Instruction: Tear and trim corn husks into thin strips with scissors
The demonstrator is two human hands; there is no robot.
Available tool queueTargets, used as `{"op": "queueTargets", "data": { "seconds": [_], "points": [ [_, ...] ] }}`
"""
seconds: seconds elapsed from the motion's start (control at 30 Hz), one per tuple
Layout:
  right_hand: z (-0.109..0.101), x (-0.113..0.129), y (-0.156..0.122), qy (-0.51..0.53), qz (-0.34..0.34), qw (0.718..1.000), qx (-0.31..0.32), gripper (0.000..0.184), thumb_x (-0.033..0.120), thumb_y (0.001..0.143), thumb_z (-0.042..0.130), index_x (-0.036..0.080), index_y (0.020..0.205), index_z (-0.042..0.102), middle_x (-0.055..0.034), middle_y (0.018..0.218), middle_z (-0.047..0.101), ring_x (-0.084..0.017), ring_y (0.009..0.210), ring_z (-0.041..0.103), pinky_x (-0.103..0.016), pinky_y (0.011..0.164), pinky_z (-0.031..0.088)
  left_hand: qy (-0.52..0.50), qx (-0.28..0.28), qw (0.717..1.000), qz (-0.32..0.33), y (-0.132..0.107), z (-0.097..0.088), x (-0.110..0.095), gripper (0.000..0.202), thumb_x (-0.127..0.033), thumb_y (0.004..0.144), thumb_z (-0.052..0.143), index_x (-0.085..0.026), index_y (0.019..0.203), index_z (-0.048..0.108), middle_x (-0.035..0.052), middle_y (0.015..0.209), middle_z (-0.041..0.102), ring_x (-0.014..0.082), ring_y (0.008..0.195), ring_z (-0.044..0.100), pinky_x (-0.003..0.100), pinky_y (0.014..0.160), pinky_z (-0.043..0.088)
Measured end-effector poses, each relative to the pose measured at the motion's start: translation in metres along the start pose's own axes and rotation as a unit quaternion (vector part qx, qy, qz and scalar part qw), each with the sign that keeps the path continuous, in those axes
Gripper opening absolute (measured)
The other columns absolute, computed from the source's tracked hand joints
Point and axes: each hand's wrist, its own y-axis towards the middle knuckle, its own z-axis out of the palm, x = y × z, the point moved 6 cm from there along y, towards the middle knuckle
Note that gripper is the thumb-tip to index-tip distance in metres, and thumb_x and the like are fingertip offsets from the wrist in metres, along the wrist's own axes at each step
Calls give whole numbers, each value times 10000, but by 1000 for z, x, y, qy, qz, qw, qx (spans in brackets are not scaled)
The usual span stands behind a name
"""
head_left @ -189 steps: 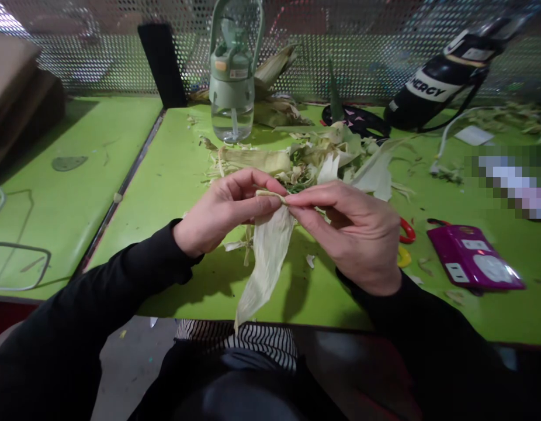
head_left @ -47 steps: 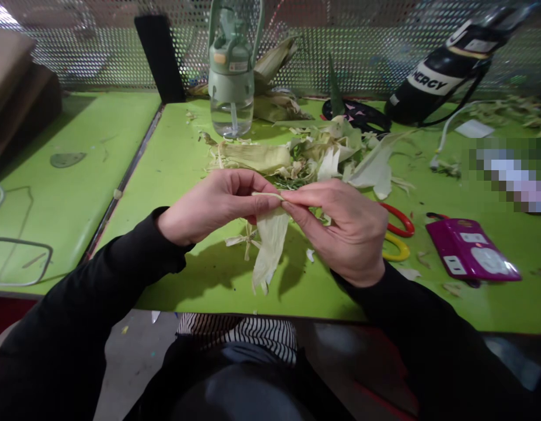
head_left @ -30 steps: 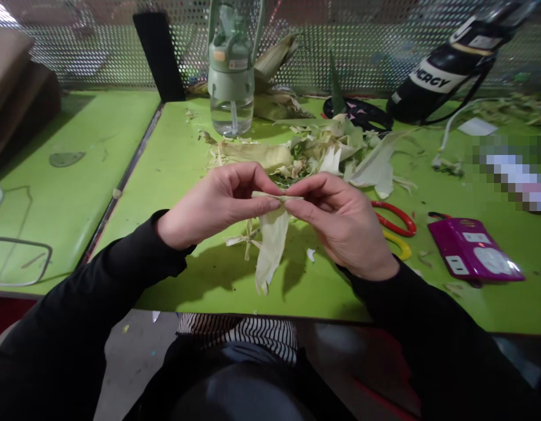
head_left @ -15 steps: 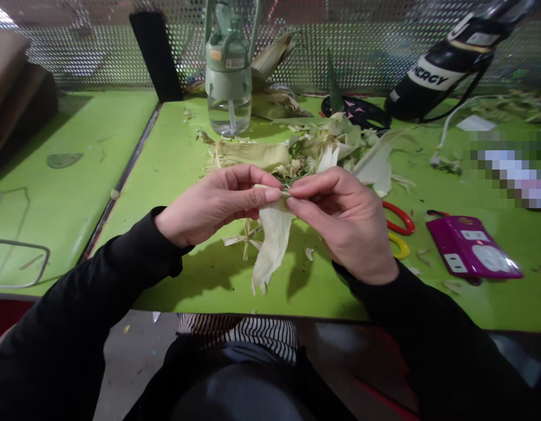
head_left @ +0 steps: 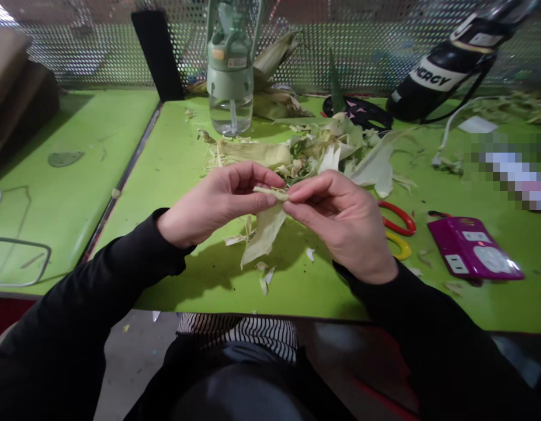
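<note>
Between my two hands is a pale corn husk strip, its upper edge rolled into a narrow tube and its loose end hanging down to the left. My left hand pinches the left part of the roll between thumb and fingers. At the right end of the roll, my right hand pinches it with thumb and forefinger. Just beyond my fingers lies a heap of dry husk pieces. Under the hanging strip, small husk scraps and a knotted husk piece rest on the green table.
Scissors with red and yellow handles lie right of my right hand, beside a purple power strip. A green water bottle, a black bottle and a dark upright slab stand along the perforated metal screen.
The husk's top edge is rolled further, and its hanging part is shorter and swings more to the left. Scraps beneath it now show. Both hands keep nearly the same place.
</note>
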Motion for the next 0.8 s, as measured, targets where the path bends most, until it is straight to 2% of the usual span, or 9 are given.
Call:
{"op": "queueTargets", "data": {
  "seconds": [0.23, 0.5, 0.67, 0.8],
  "points": [
    [0, 0, 1, -13, 5, 1000, 5, 127, 248, 822, 771, 239, 927, 701, 9, 897, 712, -138, 802, 671, -299, 759, 597, 39, -13, 999, 13, -1, 1, -3, 156, -227, 811, 764, -134, 889, 666, 22, 828, 677, 88, 695, 581, 229, 646, 468],
    [-3, 5, 0, -28, -7, 999, -20, 66, 249, 817, 785, 231, 826, 722, 16, 794, 720, -138, 736, 665, -300, 705, 572, 22, -6, 999, 28, 1, -4, 0, 202, -265, 770, 817, -143, 840, 673, 20, 828, 701, 102, 722, 624, 249, 694, 519],
    [-3, 3, 1, -26, -34, 999, -24, 82, 250, 796, 810, 236, 823, 734, 22, 785, 729, -137, 735, 666, -296, 688, 565, 34, 9, 999, -9, 2, -1, 4, 250, -286, 781, 809, -124, 928, 690, 28, 834, 710, 90, 693, 624, 230, 659, 525],
    [-3, 2, 0, -23, -55, 998, -15, 86, 184, 822, 775, 260, 834, 737, 31, 798, 736, -134, 751, 673, -289, 677, 557, 42, 13, 999, -31, 1, 2, 4, 273, -330, 776, 815, -111, 889, 698, 39, 826, 715, 87, 680, 619, 215, 628, 522]
  ]
}}
